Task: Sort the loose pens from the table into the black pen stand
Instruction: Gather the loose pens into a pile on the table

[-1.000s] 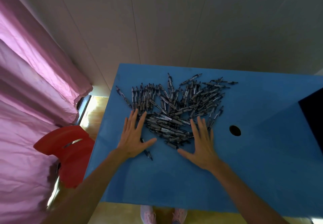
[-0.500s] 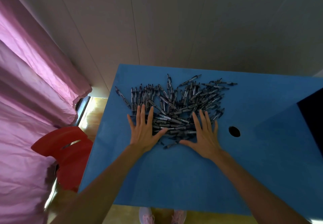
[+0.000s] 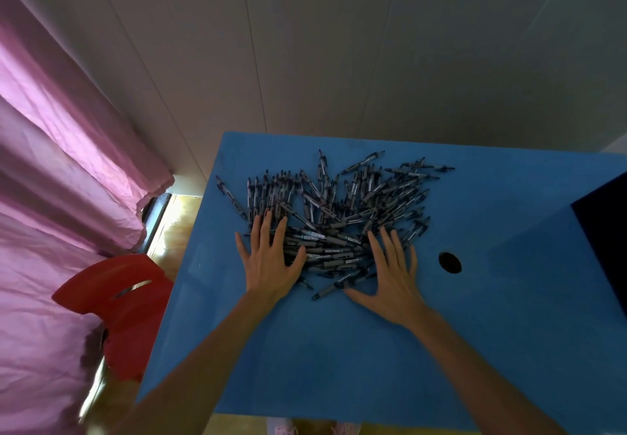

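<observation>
A blue table (image 3: 339,360) is set against a pale wall, a pink curtain (image 3: 51,163) at its left. A heap of pens (image 3: 339,210) is spread over its far half. The left hand (image 3: 271,265) and right hand (image 3: 393,281) are laid flat, fingers straight, against the heap's near edge, nothing gripped.

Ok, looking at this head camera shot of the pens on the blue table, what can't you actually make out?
- Pen stand: only a black shape cut off by the right edge; can't confirm what it is.
- Pens under the left hand and right hand: covered.
- Pen pile: overlapping, uncountable; printing too small.
- Red chair: partly behind the table.
</observation>
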`<move>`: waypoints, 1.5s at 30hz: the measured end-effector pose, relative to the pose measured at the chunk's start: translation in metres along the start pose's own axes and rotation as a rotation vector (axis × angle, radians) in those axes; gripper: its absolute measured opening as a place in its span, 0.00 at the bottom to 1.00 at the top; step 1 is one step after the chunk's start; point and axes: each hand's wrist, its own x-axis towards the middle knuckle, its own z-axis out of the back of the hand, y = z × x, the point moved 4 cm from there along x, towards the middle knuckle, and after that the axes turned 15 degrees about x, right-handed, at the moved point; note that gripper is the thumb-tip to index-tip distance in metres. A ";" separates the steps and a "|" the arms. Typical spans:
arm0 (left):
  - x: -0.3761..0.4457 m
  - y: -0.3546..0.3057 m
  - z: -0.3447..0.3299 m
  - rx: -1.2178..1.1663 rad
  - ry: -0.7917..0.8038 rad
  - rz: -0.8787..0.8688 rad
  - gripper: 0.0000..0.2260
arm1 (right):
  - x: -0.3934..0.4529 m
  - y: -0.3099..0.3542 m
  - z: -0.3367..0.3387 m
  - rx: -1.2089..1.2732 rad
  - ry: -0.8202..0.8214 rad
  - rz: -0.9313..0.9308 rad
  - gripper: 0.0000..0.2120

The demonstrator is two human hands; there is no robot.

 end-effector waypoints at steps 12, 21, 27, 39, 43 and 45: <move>0.055 0.046 0.018 -0.238 0.073 0.339 0.34 | 0.057 -0.040 0.065 0.289 -0.437 -0.170 0.30; 0.100 0.069 -0.001 -0.147 0.181 0.292 0.35 | 0.151 -0.122 0.122 0.120 -0.288 -0.326 0.30; 0.109 0.067 -0.009 -0.209 0.146 0.144 0.38 | 0.191 -0.155 0.131 -0.002 -0.069 -0.302 0.28; 0.087 0.036 -0.015 -0.268 0.092 0.078 0.42 | 0.158 -0.085 0.073 0.166 -0.217 -0.247 0.25; 0.086 0.030 -0.014 -0.247 0.096 0.096 0.42 | 0.160 -0.053 0.055 0.240 -0.185 -0.189 0.25; 0.085 0.027 -0.013 -0.256 0.098 0.087 0.42 | 0.159 -0.040 0.048 0.237 -0.180 -0.175 0.25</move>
